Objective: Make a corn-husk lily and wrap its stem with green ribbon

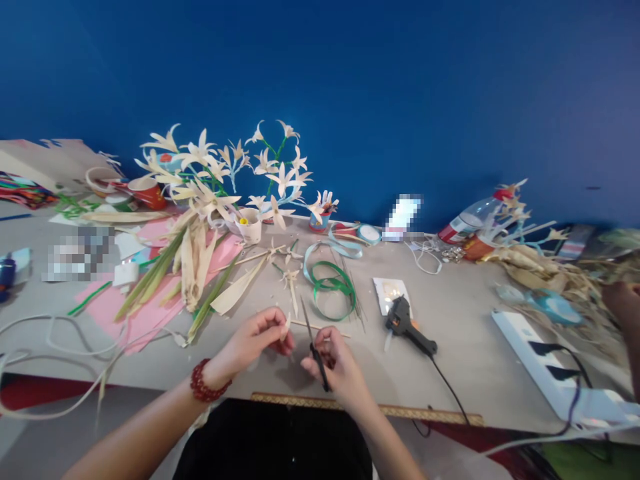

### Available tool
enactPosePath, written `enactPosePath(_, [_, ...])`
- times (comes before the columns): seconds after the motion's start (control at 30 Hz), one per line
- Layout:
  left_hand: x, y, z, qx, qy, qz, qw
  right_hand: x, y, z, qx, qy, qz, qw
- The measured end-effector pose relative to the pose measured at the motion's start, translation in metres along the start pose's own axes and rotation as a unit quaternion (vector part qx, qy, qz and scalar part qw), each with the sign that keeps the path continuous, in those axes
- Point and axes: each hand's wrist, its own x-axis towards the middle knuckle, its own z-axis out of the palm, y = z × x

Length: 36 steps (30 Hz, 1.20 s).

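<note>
Over the front of the table, my left hand (263, 337) pinches a small pale piece (285, 328), apparently corn husk, between thumb and fingers. My right hand (336, 365) is closed around the black handles of a pair of scissors (314, 347). Their blades point up and away from me, a little to the right of the pale piece and apart from it. A thin wooden stick (320, 328) lies just beyond both hands. Past it sit husk flower pieces (290, 280) and a coil of green ribbon (334, 290).
A black glue gun (410, 325) with its cord lies at right, near a white power strip (535, 367). Husks (195, 267) cover pink paper at left, and husk flowers (200, 153) stand behind. Another person's hand (623, 303) shows at the far right.
</note>
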Motion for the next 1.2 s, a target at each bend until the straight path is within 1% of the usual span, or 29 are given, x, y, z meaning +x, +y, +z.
enactPosePath(0.2, [-0.003,0.005,-0.002,0.067,-0.029,-0.004,0.997,0.015,-0.025,0.004,0.025,0.048,-0.072,0.996])
enactPosePath(0.37, [-0.003,0.014,-0.001,0.091,-0.051,0.006,0.995,0.022,-0.027,0.013,0.048,0.034,-0.089,0.994])
enactPosePath(0.4, [-0.003,0.014,-0.001,0.086,-0.046,0.013,0.995,0.022,-0.027,0.014,0.051,0.032,-0.091,0.994])
enactPosePath(0.47, [-0.004,0.013,0.0,0.058,-0.017,0.032,0.998,0.02,-0.026,0.016,0.066,0.037,-0.095,0.993])
enactPosePath(0.57, [-0.004,0.004,0.007,-0.025,0.037,0.06,0.997,0.018,-0.027,0.02,0.094,0.086,-0.105,0.986])
enactPosePath(0.67, [-0.002,-0.009,0.016,-0.099,0.052,0.074,0.991,0.017,-0.027,0.025,0.119,0.13,-0.116,0.978])
enactPosePath(0.73, [0.0,-0.015,0.021,-0.117,0.063,0.084,0.988,0.017,-0.027,0.026,0.13,0.136,-0.122,0.975])
enactPosePath(0.8, [0.003,-0.018,0.024,-0.118,0.08,0.09,0.986,0.017,-0.027,0.023,0.126,0.137,-0.116,0.976])
enactPosePath(0.87, [0.004,-0.015,0.024,-0.11,0.093,0.103,0.984,0.015,-0.025,0.018,0.111,0.122,-0.103,0.981])
enactPosePath(0.9, [0.003,-0.012,0.023,-0.104,0.098,0.114,0.983,0.013,-0.023,0.015,0.102,0.103,-0.097,0.985])
enactPosePath(1.0, [0.002,-0.003,0.022,-0.092,0.108,0.14,0.98,0.002,-0.016,0.008,0.067,0.02,-0.085,0.994])
enactPosePath(1.1, [0.001,0.003,0.022,-0.089,0.115,0.137,0.98,-0.011,-0.008,0.005,0.051,-0.038,-0.08,0.995])
enactPosePath(1.2, [0.001,0.004,0.025,-0.103,0.116,0.124,0.98,-0.02,-0.006,0.007,0.054,-0.064,-0.07,0.994])
